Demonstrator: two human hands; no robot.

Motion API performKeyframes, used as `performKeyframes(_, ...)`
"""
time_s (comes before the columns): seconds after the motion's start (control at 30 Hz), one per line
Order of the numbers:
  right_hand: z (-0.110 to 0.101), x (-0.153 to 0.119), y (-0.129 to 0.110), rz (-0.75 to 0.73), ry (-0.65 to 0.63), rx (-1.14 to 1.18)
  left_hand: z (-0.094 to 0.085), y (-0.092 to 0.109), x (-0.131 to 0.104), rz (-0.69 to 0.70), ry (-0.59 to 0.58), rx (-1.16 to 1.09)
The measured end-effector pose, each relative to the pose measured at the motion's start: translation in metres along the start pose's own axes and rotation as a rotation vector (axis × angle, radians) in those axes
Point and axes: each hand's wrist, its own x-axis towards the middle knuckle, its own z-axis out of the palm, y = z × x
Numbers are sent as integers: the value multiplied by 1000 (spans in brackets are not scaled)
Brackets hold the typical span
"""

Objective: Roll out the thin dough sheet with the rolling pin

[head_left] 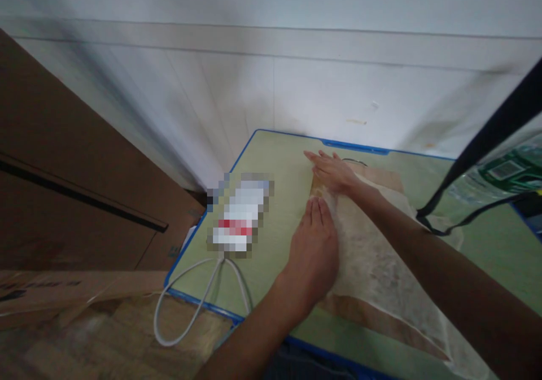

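A thin whitish translucent sheet (376, 256) lies over a brown sheet (381, 319) on the green tabletop (279, 160). My left hand (315, 244) rests on the near part of the sheets' left edge, palm down, its fingers pressed together and stretched forward. Farther back, my right hand (332, 171) lies flat on the upper left corner, fingers spread and pointing left. Neither hand grips anything that shows. Part of the sheets is hidden under my right forearm.
A blurred-out phone-like device (241, 213) with a white cable (158, 318) lies left of my hands. At right are a plastic bottle (503, 168) and a black strap (470, 148). Brown cardboard (84, 143) stands left; a white wall (296, 86) rises behind.
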Motion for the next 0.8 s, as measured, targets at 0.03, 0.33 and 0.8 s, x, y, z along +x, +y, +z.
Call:
performKeyframes(0.03,0,3,-4,2,-40,-3,0,-3,0,-7,-8,-31)
performKeyframes(0.33,-11,28,-63,-14,-175,-81,-16,-23,-6,-89,-88,-237)
performKeyframes(0.8,-41,-54,-23,54,-115,-188,-6,-7,-64,12,-13,-36)
